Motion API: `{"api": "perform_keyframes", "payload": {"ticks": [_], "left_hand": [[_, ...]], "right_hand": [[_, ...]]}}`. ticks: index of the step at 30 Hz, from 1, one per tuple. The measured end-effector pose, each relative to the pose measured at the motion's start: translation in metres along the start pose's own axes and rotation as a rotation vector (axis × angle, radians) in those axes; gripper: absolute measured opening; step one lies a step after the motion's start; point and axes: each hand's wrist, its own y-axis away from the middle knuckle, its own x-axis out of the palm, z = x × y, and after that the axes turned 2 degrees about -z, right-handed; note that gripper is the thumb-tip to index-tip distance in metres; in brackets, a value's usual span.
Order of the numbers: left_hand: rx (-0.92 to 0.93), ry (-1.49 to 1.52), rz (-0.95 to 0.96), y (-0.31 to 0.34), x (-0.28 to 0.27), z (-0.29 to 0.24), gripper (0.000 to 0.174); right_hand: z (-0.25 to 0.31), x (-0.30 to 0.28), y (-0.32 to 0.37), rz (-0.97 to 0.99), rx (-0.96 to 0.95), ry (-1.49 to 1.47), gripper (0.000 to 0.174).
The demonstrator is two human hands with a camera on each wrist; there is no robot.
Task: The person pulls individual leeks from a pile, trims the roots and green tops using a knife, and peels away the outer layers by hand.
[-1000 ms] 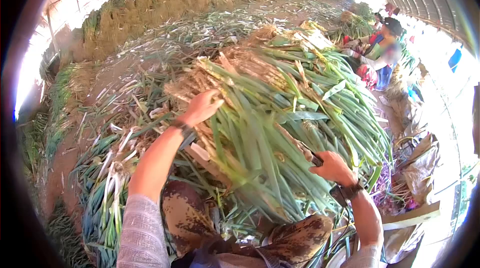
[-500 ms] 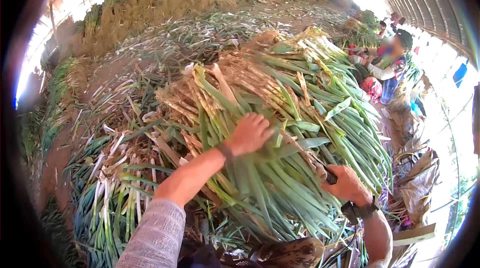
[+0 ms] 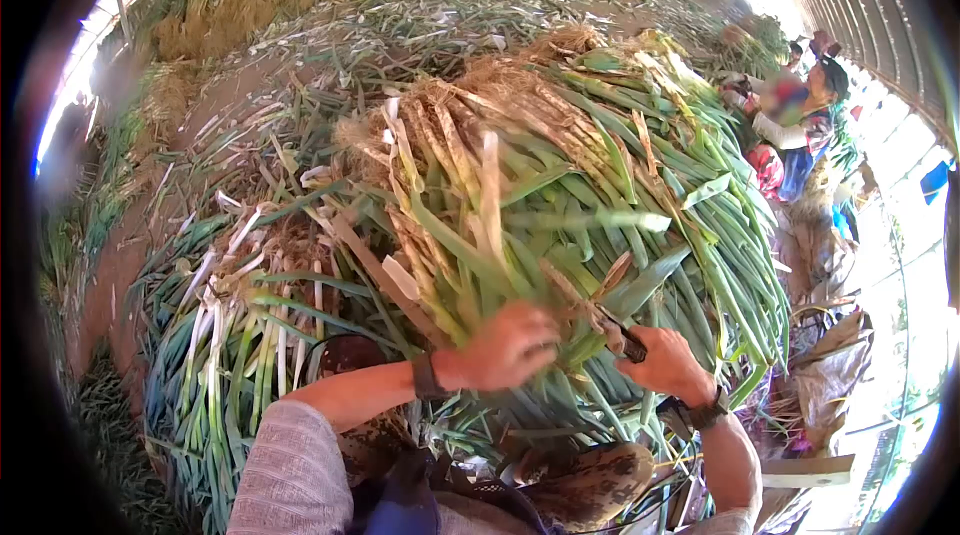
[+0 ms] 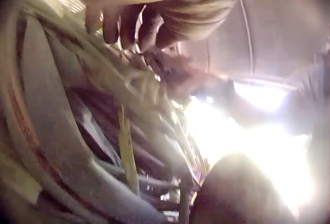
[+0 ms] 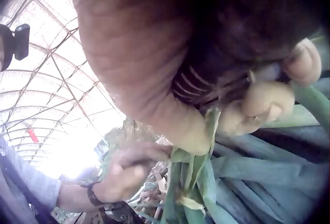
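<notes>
My left hand [image 3: 508, 347], blurred, is low over the leaves of a large heap of long green onions [image 3: 715, 225]. Its fingers hang loosely bent in the left wrist view, where the hand [image 4: 170, 2] shows nothing gripped. My right hand [image 3: 668, 365] grips a dark-handled tool [image 3: 632, 346] at the heap's lower right; the ridged handle [image 5: 192, 86] lies inside the curled fingers in the right wrist view. Torn leaves [image 5: 198, 177] are against the right thumb, and whether they are pinched I cannot tell. A pale stalk [image 3: 491, 197] stands blurred above the left hand.
Another bundle of onions with white stems [image 3: 215, 355] lies at the left. Loose leaf scraps [image 3: 400, 40] litter the ground behind the heap. Other people [image 3: 800, 135] are at the upper right. A board [image 3: 808, 472] and brown sacking [image 3: 838, 365] lie at the right.
My left hand has moved from the root end down over the leaves toward my lap. The right hand keeps its grip on the tool, with little movement. The head view has shifted.
</notes>
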Motion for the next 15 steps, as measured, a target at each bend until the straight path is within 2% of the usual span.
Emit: {"api": "perform_keyframes", "payload": {"ticks": [2, 3, 4, 5, 6, 7, 9, 10, 11, 13, 15], "left_hand": [[-0.102, -0.04, -0.423, -0.007, -0.029, 0.013, 0.026], [-0.235, -0.051, -0.676, -0.009, -0.04, 0.035, 0.025], [-0.405, -0.018, -0.82, -0.012, -0.061, 0.047, 0.028], [-0.698, 0.31, -1.008, -0.008, -0.069, 0.087, 0.036], [-0.825, 0.581, -1.093, -0.01, -0.091, 0.075, 0.046], [-0.914, 0.694, -1.069, 0.002, -0.093, 0.104, 0.05], [-1.073, 0.656, -0.967, 0.013, -0.086, 0.139, 0.038], [-1.027, 0.548, -0.861, 0.019, -0.081, 0.158, 0.038], [-1.023, 0.549, -0.867, 0.022, -0.084, 0.158, 0.038], [-1.001, 0.787, -0.956, 0.026, -0.087, 0.159, 0.032], [-1.013, 0.784, -0.964, 0.027, -0.086, 0.145, 0.031]], "right_hand": [[0.009, 0.001, -0.003, -0.043, 0.006, 0.011, 0.034], [0.012, 0.003, -0.006, -0.036, 0.002, 0.017, 0.034], [0.014, 0.007, -0.009, -0.057, 0.013, 0.055, 0.033], [0.017, 0.012, -0.011, -0.08, 0.021, 0.092, 0.033], [0.021, 0.018, -0.012, -0.06, -0.034, 0.19, 0.032], [0.026, 0.018, -0.012, -0.059, -0.041, 0.193, 0.032], [0.036, 0.017, -0.01, -0.054, -0.192, 0.133, 0.03], [0.044, 0.01, -0.013, -0.021, -0.15, 0.067, 0.029], [0.044, 0.01, -0.016, -0.022, -0.155, 0.071, 0.029], [0.039, 0.013, -0.022, -0.107, -0.118, 0.046, 0.026], [0.039, 0.021, -0.021, -0.082, -0.116, 0.079, 0.027]]}}
